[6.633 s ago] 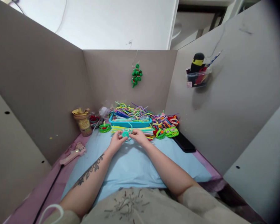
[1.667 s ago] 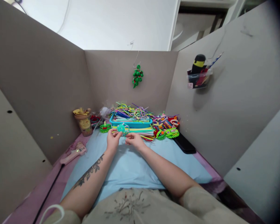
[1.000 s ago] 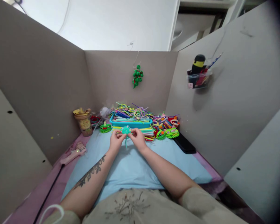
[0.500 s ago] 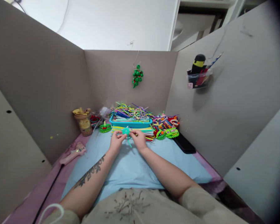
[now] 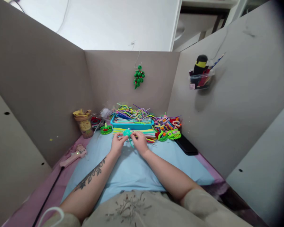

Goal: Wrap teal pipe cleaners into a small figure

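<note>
Between my two hands, above the blue cloth, is a small rounded turquoise pipe-cleaner piece with a loose strand hanging below it. My left hand pinches its left side with thumb and fingertips. From the right, my right hand closes thumb and fingers at its edge, where the strand comes out. Just behind my hands lie bundled pipe cleaners in yellow, white, green and red. The fine make-up of the turquoise piece is too small to see.
A blue tray heaped with pipe cleaners stands at the back. Finished green pieces sit left, others right beside a black phone-like slab. A pink glue gun with its cord and a cup are at left. Grey panels surround.
Both hands stay in nearly the same place around the turquoise piece, with only slight finger movement. The whole view has shifted a few pixels.
</note>
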The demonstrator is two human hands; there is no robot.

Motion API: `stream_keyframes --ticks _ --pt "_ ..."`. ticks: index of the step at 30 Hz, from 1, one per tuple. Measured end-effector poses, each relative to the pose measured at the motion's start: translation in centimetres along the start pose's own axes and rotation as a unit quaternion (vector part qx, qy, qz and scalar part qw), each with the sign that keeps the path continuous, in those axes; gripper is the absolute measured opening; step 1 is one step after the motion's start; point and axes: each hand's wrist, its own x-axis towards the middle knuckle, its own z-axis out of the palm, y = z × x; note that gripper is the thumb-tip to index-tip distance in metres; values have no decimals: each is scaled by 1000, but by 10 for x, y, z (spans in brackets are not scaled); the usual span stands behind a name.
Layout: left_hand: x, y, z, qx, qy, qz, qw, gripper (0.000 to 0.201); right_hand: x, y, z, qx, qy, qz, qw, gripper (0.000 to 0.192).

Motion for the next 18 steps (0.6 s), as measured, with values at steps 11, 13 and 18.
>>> stream_keyframes --ticks 11,13,18 --pt "-3 -3 2 4 -20 12 1000 45 2 7 4 67 21 91 993 14" --pt "-3 -2 2 3 -21 12 1000 45 2 8 5 83 22 97 992 17" --pt "-3 -2 2 4 -21 18 1000 46 1 6 3 79 7 83 993 13"
